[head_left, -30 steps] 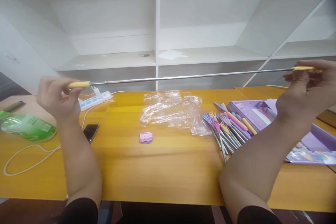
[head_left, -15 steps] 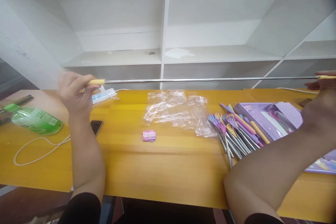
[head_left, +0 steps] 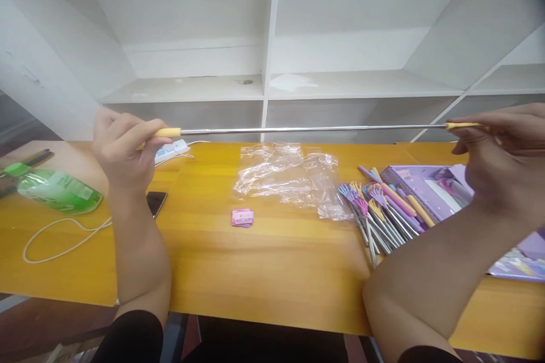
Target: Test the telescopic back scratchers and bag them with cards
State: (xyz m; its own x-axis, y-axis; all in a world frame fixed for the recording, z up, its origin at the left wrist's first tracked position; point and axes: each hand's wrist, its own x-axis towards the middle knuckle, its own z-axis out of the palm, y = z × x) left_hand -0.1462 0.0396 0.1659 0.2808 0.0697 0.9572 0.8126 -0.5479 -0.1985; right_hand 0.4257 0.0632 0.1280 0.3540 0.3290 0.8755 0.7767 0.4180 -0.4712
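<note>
A thin silver telescopic rod (head_left: 306,129) with yellow ends is stretched level above the table's back edge. Its left yellow end is pinched in my left hand (head_left: 128,142). At the other end, my right hand (head_left: 502,147) grips the smaller yellow tip. Below my right forearm lies a pile of silver rods with coloured hand-shaped heads (head_left: 374,215), beside purple, pink and yellow tubes (head_left: 400,201). Clear plastic bags (head_left: 285,178) lie at the middle back. Nearer the front is a small stack of pink cards (head_left: 242,217).
A purple box (head_left: 409,178) is partly hidden by my right arm. On the left are a green bottle (head_left: 59,190), a white cable (head_left: 55,226), a phone (head_left: 156,203) and a power strip (head_left: 170,151). White shelving (head_left: 268,28) rises behind the table (head_left: 264,283).
My right hand has moved left with its end of the rod, so the rod is shorter. My left hand has shifted slightly right, still gripping its end.
</note>
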